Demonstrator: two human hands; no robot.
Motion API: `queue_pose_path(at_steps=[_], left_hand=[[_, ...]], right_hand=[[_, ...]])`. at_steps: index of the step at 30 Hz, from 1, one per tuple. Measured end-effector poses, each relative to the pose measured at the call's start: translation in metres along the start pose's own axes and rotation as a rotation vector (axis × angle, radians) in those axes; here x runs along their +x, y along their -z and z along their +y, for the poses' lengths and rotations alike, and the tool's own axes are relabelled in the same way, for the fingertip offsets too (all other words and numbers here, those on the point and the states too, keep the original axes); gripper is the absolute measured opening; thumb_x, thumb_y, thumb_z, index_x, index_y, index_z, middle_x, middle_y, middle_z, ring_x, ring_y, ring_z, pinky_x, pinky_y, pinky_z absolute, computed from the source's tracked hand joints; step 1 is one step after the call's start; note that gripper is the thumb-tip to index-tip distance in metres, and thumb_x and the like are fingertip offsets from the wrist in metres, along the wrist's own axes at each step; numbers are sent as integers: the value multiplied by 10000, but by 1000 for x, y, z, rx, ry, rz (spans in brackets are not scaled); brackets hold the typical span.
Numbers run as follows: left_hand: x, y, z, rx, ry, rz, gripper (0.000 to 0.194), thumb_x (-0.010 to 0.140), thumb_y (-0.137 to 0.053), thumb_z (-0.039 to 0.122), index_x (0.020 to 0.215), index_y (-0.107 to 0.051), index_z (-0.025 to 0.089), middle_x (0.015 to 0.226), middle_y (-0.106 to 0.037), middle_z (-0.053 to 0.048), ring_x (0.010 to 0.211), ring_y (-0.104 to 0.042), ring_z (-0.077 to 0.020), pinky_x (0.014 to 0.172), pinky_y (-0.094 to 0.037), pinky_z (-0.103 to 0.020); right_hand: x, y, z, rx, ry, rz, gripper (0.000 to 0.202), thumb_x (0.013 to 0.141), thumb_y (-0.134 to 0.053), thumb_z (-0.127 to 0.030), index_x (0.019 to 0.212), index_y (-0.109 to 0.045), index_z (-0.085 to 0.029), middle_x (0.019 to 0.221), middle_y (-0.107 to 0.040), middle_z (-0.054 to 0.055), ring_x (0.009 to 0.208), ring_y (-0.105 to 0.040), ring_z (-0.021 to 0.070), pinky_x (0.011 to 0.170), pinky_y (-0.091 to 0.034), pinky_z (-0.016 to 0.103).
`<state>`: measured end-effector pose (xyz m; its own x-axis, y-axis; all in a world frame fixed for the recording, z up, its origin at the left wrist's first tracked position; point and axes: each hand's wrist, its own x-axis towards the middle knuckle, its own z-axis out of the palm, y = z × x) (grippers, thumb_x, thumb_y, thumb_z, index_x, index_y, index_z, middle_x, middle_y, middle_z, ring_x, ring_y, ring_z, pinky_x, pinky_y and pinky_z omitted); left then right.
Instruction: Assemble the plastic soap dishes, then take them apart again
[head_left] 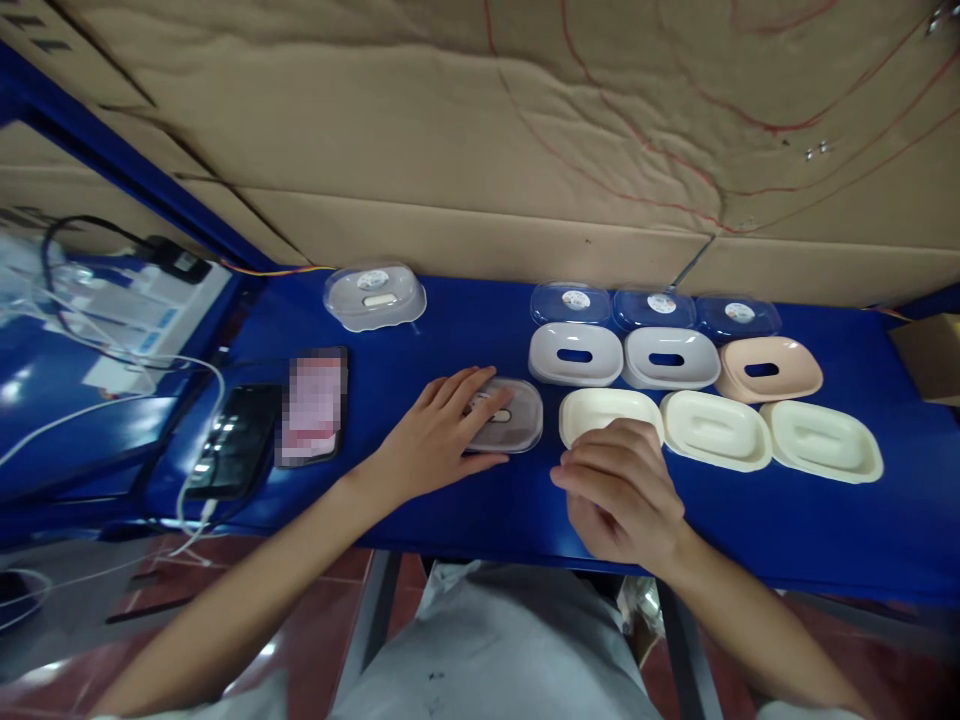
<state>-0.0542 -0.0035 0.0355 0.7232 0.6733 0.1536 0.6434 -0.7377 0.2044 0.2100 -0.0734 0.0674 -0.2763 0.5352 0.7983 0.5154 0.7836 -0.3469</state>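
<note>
Evidently, on the blue table [517, 510], the left hand [435, 430] lies fingers apart, likely steadying the clear-lidded greyish oval plastic box [527, 420] beneath; beyond the right hand [626, 495], loosely curled, its hold impossible to tell, cream oval plastic trays [718, 430] line up, probably for reach.

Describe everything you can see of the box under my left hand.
The box is a rounded oblong, greyish, with what looks like a clear plastic cover on top. A small pale oval shows near its middle, partly behind a finger. It lies flat on the blue table, its long side running left to right, apart from the leftmost cream tray on its right. Your left hand covers its left end, fingers over the top; whether the cover is fastened cannot be told.
</note>
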Motion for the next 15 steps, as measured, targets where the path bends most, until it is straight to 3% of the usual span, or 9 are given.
queue_pose_path(at_steps=[5, 10, 15], left_hand=[[1, 0, 2, 15, -7, -11, 720, 1002, -705, 556, 1587, -528, 175, 1675, -461, -265, 1531, -469, -466, 1183, -448, -637], [2, 2, 1, 56, -12, 8, 708, 1015, -652, 623, 1562, -556, 184, 1681, -445, -269, 1528, -462, -463, 1209, -398, -654], [14, 8, -16, 180, 87, 51, 620, 1078, -548, 559, 1584, -558, 202, 1593, -516, -279, 1429, -528, -479, 1149, -395, -681]], right_hand=[[0, -2, 0, -6, -19, 2, 451, 887, -636, -61, 1257, -705, -310, 956, -790, -5, 866, -756, 208, 816, -585, 415], [2, -4, 0, -19, -21, 7, 372, 897, -632, -48, 1183, -694, -277, 928, -788, 4, 855, -762, 204, 808, -592, 402], [-1, -5, 1, -21, -22, -6, 376, 892, -636, -42, 1194, -695, -257, 935, -783, 17, 869, -758, 210, 827, -579, 409]])
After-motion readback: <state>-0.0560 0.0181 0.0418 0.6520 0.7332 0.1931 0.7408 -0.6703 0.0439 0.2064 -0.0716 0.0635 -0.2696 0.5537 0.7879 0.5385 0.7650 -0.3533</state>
